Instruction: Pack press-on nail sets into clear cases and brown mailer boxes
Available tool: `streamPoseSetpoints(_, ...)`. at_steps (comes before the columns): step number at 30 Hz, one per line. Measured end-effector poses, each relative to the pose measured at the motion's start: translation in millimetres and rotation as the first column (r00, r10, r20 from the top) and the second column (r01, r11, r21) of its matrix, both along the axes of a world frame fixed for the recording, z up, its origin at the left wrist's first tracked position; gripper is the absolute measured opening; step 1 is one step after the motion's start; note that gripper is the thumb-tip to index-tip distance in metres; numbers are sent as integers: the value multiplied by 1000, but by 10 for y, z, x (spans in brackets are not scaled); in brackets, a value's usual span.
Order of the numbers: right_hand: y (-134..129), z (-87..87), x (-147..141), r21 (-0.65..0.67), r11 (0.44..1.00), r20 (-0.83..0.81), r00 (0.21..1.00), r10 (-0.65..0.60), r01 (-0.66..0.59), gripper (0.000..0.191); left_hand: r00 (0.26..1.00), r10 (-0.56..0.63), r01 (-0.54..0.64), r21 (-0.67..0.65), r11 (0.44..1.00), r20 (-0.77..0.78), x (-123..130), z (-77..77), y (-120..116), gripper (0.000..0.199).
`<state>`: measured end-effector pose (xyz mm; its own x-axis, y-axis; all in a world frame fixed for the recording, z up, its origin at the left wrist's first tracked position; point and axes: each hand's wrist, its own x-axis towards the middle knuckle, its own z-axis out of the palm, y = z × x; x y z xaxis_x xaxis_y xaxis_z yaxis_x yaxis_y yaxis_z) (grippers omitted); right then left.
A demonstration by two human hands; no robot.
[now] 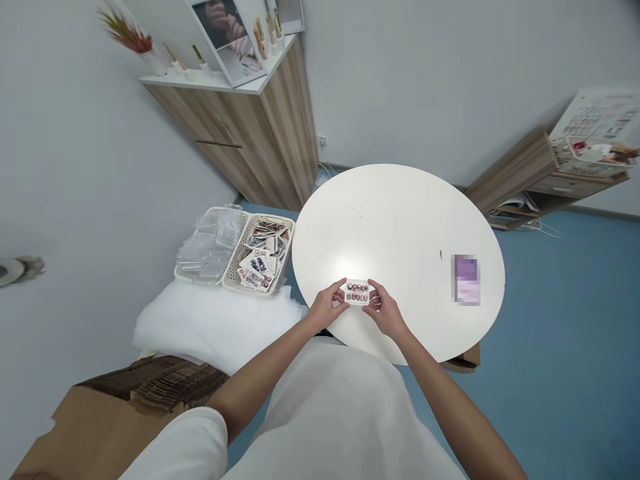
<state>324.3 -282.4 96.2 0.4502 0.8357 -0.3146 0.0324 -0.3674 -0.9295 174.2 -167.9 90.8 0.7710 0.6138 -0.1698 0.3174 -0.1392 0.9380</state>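
The small nail card is lying directly between the fingers of the two hands, and its long axis is running across, from the left hand towards the right hand. Neither hand is being nearer, because each one is touching its own short end of the card. The left fingers are pinching the left end, with one fingertip resting near the far corner and another near the close corner. The right fingers are pinching the right end in almost the same way. The other fingers are curling beside the card, and how far they are reaching under it I cannot tell. Two rows of small shiny pieces are facing upward between the fingertips.

The white table is extending under and beyond the fingers; whether the card is touching it, I cannot tell. To the left of the left fingers, well apart, a basket is holding many similar cards. To the right of the right fingers, also well apart, a blurred purple object is lying on the table.
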Motion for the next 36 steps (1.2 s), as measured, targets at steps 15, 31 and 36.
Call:
streamPoseSetpoints(15,861,-653,-521,-127,978,104,979,177,-163,58,968,145,-152,-18,988,-207,-557,-616,533,64)
streamPoseSetpoints(31,1008,-934,-785,-346,928,341,904,259,-135,62,929,117,-156,-86,984,-352,-624,-914,596,68)
streamPoseSetpoints(36,875,-919,-854,-265,962,227,965,128,-66,66,919,238,-296,-152,943,-314,-665,-867,491,62)
